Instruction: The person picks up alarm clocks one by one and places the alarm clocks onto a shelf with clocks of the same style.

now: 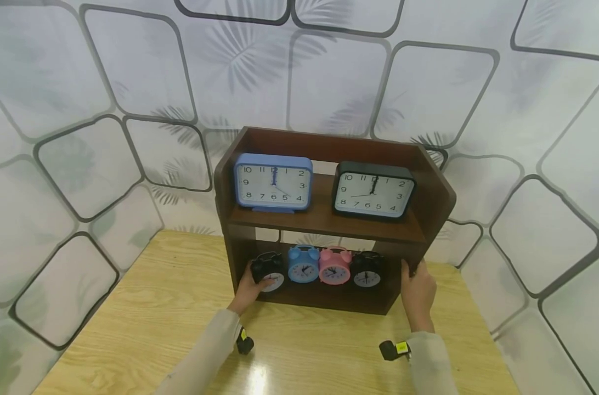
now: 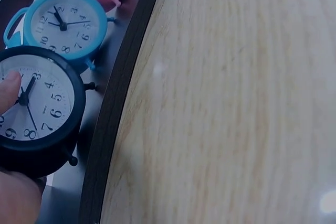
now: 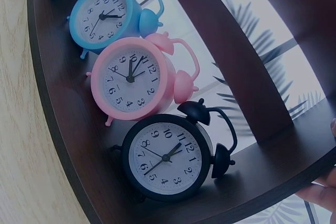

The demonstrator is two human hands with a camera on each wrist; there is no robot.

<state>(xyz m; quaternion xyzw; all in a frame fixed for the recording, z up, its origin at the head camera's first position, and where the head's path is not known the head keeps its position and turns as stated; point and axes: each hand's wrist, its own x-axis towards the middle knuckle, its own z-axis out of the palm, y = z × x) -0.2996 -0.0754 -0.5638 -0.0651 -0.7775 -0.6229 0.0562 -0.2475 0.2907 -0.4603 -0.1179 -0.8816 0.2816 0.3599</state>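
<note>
My left hand (image 1: 249,286) grips a black twin-bell alarm clock (image 2: 76,114) at the left end of the lower shelf, its thumb lying over the dial. My right hand (image 1: 418,289) holds the right side panel of the dark brown wooden shelf (image 1: 329,232), with fingers on both sides of its edge. Beside the gripped clock stand a blue alarm clock (image 1: 303,264), a pink alarm clock (image 3: 132,80) and a second black alarm clock (image 3: 167,158), in a row. Part of the left hand is hidden behind the clock it grips.
On the upper shelf stand a blue rectangular clock (image 1: 273,184) at left and a black rectangular clock (image 1: 373,190) at right. The shelf sits on a light wood table (image 1: 299,351), with patterned walls (image 1: 339,82) behind and at both sides.
</note>
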